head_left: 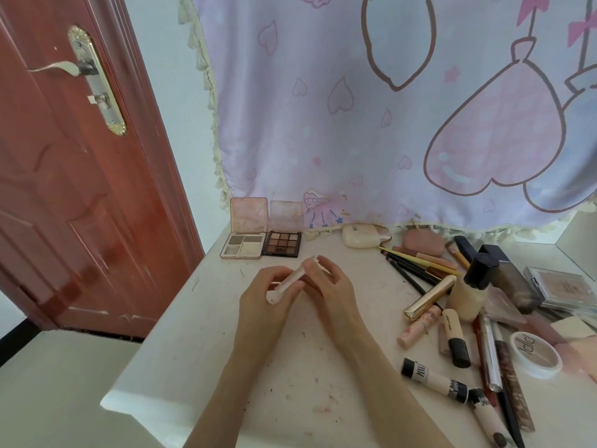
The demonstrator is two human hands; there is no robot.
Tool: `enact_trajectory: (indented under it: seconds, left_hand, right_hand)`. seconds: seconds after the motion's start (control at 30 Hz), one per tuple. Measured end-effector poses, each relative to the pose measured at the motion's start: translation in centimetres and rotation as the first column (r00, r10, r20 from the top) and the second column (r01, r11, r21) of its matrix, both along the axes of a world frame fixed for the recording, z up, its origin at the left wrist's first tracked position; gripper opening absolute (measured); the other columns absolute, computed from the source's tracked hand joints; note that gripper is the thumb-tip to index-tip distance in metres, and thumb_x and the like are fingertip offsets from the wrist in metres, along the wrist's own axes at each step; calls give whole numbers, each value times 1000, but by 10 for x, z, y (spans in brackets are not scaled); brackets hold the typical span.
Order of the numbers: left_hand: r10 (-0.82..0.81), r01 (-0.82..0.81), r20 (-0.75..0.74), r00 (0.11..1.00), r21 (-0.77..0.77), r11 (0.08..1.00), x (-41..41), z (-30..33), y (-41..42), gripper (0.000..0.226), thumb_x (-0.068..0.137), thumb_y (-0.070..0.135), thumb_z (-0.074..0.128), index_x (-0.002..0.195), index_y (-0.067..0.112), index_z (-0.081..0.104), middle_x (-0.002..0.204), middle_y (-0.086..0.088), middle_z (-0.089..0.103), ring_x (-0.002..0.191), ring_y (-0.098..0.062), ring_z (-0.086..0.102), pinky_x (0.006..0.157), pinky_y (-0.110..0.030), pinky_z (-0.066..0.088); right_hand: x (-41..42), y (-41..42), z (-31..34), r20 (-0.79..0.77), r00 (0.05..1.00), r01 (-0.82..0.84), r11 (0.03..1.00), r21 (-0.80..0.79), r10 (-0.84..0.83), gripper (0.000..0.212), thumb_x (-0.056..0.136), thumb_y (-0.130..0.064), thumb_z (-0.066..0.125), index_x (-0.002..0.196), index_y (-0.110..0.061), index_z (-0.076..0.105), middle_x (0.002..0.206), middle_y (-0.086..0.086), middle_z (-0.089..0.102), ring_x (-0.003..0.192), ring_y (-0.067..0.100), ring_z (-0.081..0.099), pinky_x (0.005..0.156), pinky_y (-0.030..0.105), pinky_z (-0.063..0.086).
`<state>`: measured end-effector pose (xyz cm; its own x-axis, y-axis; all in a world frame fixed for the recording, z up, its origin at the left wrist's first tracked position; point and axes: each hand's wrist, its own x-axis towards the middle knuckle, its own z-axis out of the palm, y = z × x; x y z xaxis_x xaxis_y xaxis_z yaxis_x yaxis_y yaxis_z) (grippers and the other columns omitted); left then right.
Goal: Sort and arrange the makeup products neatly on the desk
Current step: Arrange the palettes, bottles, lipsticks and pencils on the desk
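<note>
Pale pink slim makeup tube [288,282], plastic, with a white end cap: held at frame centre, tilted, above the white, speckled bench [200,344]. Left hand [265,294] curls its fingers round the lower, capped end; right hand [326,282] pinches the upper end with fingertips.

Behind the hands, upper centre: pink four-pan eyeshadow palette [244,244], lid upright and open; just beside it on the right, dark nine-pan brown eyeshadow palette [282,244], likewise open.

Further right along the back edge: cream oval compact case [358,240]; dusty pink rounded pouch [424,242].

Right of frame, an unsorted heap: bundle of thin pencils and brushes [416,265]; gold metallic lipstick tube [429,297] lying flat; cream foundation bottle with black cap [471,287], upright; pink printed tube [419,326]; beige concealer tube with black cap [455,337]; two white tubes with black lettering [434,380], lower right; round clear-lidded powder compact [534,354].

Backdrop: lilac cartoon-print curtain [355,108]. Left of frame: reddish-brown wooden door [64,189] with a silver lever handle [55,67].
</note>
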<state>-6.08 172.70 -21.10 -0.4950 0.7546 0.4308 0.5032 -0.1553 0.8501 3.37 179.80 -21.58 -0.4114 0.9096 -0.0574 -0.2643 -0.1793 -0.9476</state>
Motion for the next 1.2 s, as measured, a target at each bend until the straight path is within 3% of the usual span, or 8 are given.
enact_trajectory:
  seconds: [0.13,0.27,0.47,0.57,0.73,0.83,1.0,1.2]
  left_hand:
    - [-105,108,44,993,-68,992,2,-2,4,27,82,48,54,101,30,61,102,14,64,98,1,58,83,-16,47]
    - [-160,171,92,983,-129,977,-2,-4,3,27,85,44,59,111,34,60,108,15,64,98,-2,60,82,-15,48]
    - [-149,165,126,981,-123,979,-3,-1,1,26,89,25,58,114,29,62,103,26,63,96,13,57,76,-2,42]
    - [-133,148,106,985,-144,979,-2,1,-1,25,90,23,55,112,33,63,100,30,62,97,13,58,80,-4,43]
    - [-39,59,171,985,-113,992,-5,4,1,22,93,29,49,92,35,70,80,16,70,77,8,63,64,-4,44]
    - [-26,41,150,988,-99,994,-3,4,2,24,95,29,45,102,30,68,89,10,71,81,5,64,66,-5,45]
    - [82,-69,492,867,-44,997,-13,4,3,53,98,46,19,108,21,64,91,-7,73,79,-19,69,68,-26,54]
    - [118,-78,502,857,-100,992,-31,28,12,56,99,46,18,85,12,60,73,-7,72,54,-15,62,47,-23,49]
  right_hand:
    - [6,2,-2,-138,987,-81,997,7,82,42,83,-34,66,101,3,61,97,19,63,96,29,62,95,37,48]
    - [9,0,3,-190,976,-119,992,-52,107,26,88,-23,62,106,-3,64,91,5,68,88,20,65,88,34,51]
    - [7,-1,2,-148,987,-68,994,-83,55,72,71,-39,76,126,3,54,117,18,64,105,27,64,96,38,49]
    - [7,-2,1,-103,992,-71,996,-45,67,66,72,-45,72,119,-1,60,115,16,66,108,27,63,99,43,47]
    - [11,-3,3,-153,984,-91,996,15,92,33,87,-25,58,100,5,66,101,21,67,95,26,65,87,29,52]
    - [11,-3,7,-182,978,-103,995,-4,101,24,93,-19,50,93,-3,68,95,14,68,87,20,66,77,24,54]
    - [10,-1,15,-276,955,-164,969,-183,109,30,100,-28,36,109,-16,62,105,8,69,98,23,64,89,39,51]
    - [11,-2,19,-235,968,-131,976,-176,88,35,93,-15,45,77,-15,76,81,5,71,76,18,63,70,31,50]
